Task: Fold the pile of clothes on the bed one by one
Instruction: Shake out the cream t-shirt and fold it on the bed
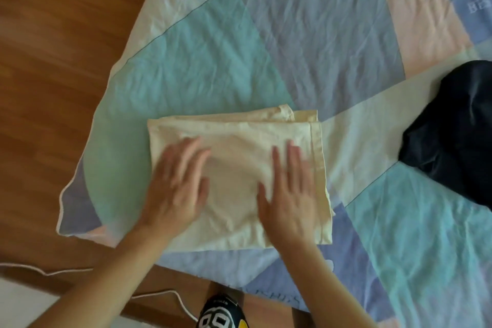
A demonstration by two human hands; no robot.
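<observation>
Both hands lie flat and open on the folded cream cloth (239, 168) near the bed's (332, 34) corner, left hand (177, 184) and right hand (288, 192) side by side, while the dark garment (452, 128) waits well right, nearer the right hand.

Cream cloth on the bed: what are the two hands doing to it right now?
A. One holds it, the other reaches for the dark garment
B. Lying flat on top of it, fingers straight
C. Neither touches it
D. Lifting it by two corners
B: the left hand and right hand both lie palm-down with straight fingers on the folded cream cloth; the dark garment sits untouched at the right.
</observation>
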